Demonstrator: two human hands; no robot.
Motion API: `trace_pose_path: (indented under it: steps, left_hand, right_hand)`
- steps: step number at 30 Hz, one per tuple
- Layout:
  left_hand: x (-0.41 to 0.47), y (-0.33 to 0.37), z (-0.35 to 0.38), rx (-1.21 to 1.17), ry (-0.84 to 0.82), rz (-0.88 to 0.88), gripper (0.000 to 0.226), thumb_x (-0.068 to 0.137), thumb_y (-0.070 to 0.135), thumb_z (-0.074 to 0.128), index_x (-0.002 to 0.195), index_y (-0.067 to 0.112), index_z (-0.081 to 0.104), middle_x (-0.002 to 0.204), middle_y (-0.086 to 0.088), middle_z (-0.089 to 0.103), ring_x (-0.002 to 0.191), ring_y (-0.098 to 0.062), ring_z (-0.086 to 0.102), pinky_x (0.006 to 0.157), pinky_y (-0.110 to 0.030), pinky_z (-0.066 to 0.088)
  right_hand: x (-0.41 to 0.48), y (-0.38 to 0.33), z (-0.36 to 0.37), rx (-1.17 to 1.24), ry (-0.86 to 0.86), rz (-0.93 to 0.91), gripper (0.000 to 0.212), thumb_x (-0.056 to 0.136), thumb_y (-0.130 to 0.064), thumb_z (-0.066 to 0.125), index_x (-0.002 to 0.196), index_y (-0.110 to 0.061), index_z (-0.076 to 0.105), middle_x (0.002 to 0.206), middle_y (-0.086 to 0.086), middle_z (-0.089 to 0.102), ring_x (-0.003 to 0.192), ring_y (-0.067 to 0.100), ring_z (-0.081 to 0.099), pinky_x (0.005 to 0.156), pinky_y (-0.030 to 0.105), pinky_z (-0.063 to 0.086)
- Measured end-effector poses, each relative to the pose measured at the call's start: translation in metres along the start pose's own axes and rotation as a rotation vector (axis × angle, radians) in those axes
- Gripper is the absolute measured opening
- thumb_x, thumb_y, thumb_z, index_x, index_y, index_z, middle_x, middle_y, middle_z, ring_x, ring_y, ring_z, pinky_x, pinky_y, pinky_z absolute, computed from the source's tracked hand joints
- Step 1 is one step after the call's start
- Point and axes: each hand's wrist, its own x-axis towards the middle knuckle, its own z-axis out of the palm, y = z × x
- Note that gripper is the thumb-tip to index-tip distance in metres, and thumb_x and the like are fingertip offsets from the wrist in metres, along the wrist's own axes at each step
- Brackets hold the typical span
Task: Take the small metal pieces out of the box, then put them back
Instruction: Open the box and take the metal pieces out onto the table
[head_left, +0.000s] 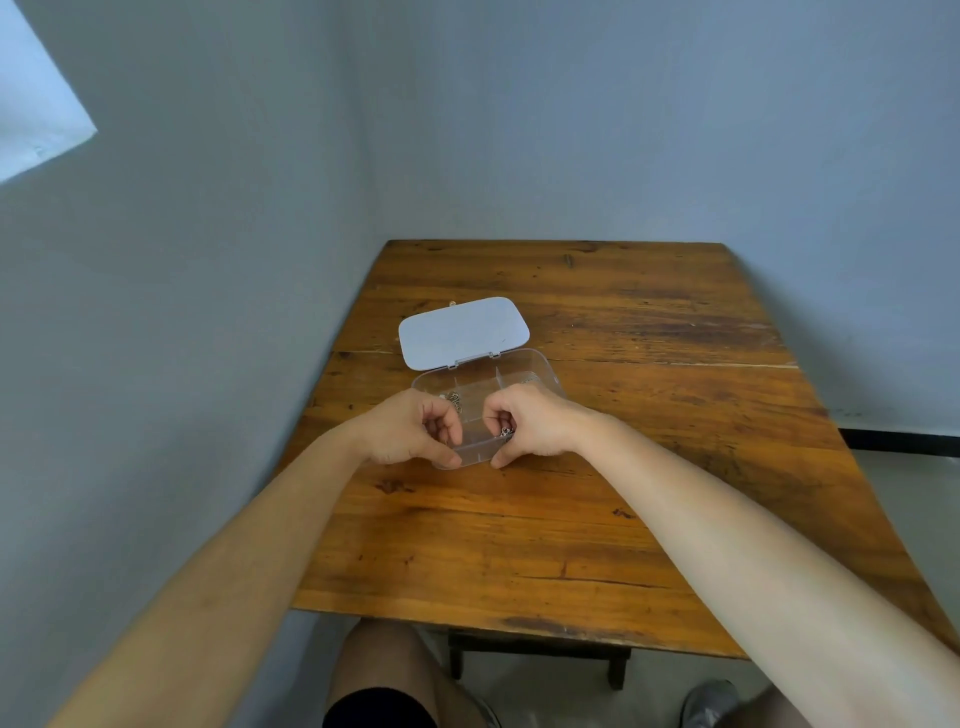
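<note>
A clear plastic box (524, 366) with inner dividers lies on the wooden table (597, 519), its lid (462, 332) swung open flat behind it. Small metal pieces (455, 399) lie in a left compartment. My left hand (410, 428) rests over the box's left front, fingers curled, thumb on the front rim. My right hand (530, 426) is over the right front, its fingers pinched on a small metal piece (505, 431) just above a compartment. Both hands hide much of the box's front half.
The table stands in a corner, with grey walls close on the left and behind. Bare wood stretches to the right and toward me. My knees and a shoe (709, 701) show below the table's near edge.
</note>
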Motion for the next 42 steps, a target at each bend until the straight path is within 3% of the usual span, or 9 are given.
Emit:
trace_pose_path:
  steps: [7, 10, 16, 20, 27, 31, 36, 40, 42]
  left_hand:
    - [-0.008, 0.000, 0.006, -0.256, 0.184, -0.006, 0.018, 0.074, 0.009, 0.085, 0.083, 0.017, 0.072, 0.082, 0.001, 0.069, 0.077, -0.014, 0.061, 0.076, -0.031, 0.054]
    - [-0.009, 0.002, 0.004, -0.252, 0.314, -0.024, 0.016, 0.076, 0.010, 0.084, 0.084, 0.016, 0.072, 0.086, -0.004, 0.072, 0.081, -0.018, 0.063, 0.079, -0.035, 0.056]
    - [-0.009, 0.034, -0.011, -0.326, 0.580, 0.058, 0.017, 0.079, 0.011, 0.083, 0.084, 0.019, 0.069, 0.082, 0.000, 0.067, 0.074, -0.012, 0.061, 0.069, -0.026, 0.053]
    - [-0.002, 0.079, 0.008, -0.358, 0.537, 0.155, 0.016, 0.082, 0.015, 0.081, 0.092, 0.012, 0.068, 0.082, -0.004, 0.068, 0.069, -0.015, 0.061, 0.066, -0.032, 0.055]
    - [0.020, 0.130, 0.100, -0.296, 0.303, 0.275, 0.013, 0.084, 0.013, 0.079, 0.088, 0.010, 0.067, 0.076, -0.008, 0.066, 0.059, -0.013, 0.057, 0.052, -0.024, 0.051]
    - [0.032, 0.140, 0.145, -0.162, 0.221, 0.342, 0.015, 0.082, 0.012, 0.080, 0.082, 0.017, 0.066, 0.076, 0.000, 0.066, 0.061, -0.006, 0.055, 0.057, -0.015, 0.047]
    - [0.041, 0.126, 0.181, -0.032, 0.168, 0.253, 0.010, 0.083, 0.016, 0.079, 0.088, 0.014, 0.071, 0.087, -0.005, 0.071, 0.076, -0.015, 0.062, 0.074, -0.035, 0.058]
    - [0.040, 0.113, 0.193, 0.051, 0.147, 0.201, 0.012, 0.084, 0.023, 0.078, 0.093, 0.020, 0.071, 0.093, 0.004, 0.070, 0.086, -0.013, 0.065, 0.078, -0.029, 0.058]
    - [0.039, 0.115, 0.188, 0.021, 0.161, 0.199, 0.013, 0.083, 0.023, 0.079, 0.093, 0.022, 0.070, 0.093, 0.002, 0.070, 0.087, -0.016, 0.066, 0.076, -0.029, 0.058]
  right_hand:
    - [-0.009, -0.006, -0.017, 0.160, 0.006, 0.003, 0.027, 0.067, -0.029, 0.092, 0.073, -0.025, 0.065, 0.078, -0.007, 0.064, 0.069, 0.009, 0.056, 0.066, 0.028, 0.051]
    - [-0.023, -0.013, -0.036, 0.287, 0.138, 0.017, 0.025, 0.071, -0.032, 0.089, 0.073, -0.022, 0.066, 0.077, -0.007, 0.064, 0.070, 0.010, 0.056, 0.066, 0.028, 0.051]
    - [-0.068, -0.003, -0.081, 0.459, 0.475, 0.080, 0.027, 0.077, -0.032, 0.085, 0.073, -0.020, 0.060, 0.074, -0.005, 0.056, 0.068, 0.010, 0.049, 0.064, 0.025, 0.045]
    - [-0.105, 0.021, -0.094, 0.518, 0.608, 0.152, 0.026, 0.080, -0.034, 0.082, 0.081, -0.018, 0.062, 0.076, 0.001, 0.064, 0.068, 0.011, 0.057, 0.064, 0.027, 0.051]
    - [-0.182, 0.070, -0.064, 0.544, 0.665, 0.354, 0.023, 0.084, -0.031, 0.078, 0.090, -0.013, 0.065, 0.075, 0.000, 0.069, 0.065, 0.009, 0.060, 0.064, 0.023, 0.051]
    - [-0.221, 0.095, -0.040, 0.501, 0.679, 0.461, 0.020, 0.086, -0.033, 0.076, 0.093, -0.018, 0.065, 0.082, 0.002, 0.071, 0.074, 0.013, 0.066, 0.064, 0.023, 0.051]
    - [-0.247, 0.126, -0.009, 0.443, 0.616, 0.564, 0.018, 0.085, -0.038, 0.076, 0.091, -0.024, 0.066, 0.078, -0.003, 0.074, 0.079, 0.014, 0.070, 0.074, 0.033, 0.058]
    - [-0.256, 0.138, 0.007, 0.303, 0.569, 0.609, 0.013, 0.085, -0.036, 0.076, 0.091, -0.029, 0.066, 0.093, -0.009, 0.070, 0.088, 0.006, 0.065, 0.068, 0.022, 0.049]
    - [-0.255, 0.142, 0.009, 0.267, 0.605, 0.610, 0.013, 0.086, -0.035, 0.075, 0.092, -0.033, 0.064, 0.102, -0.011, 0.065, 0.097, 0.008, 0.061, 0.076, 0.024, 0.046]
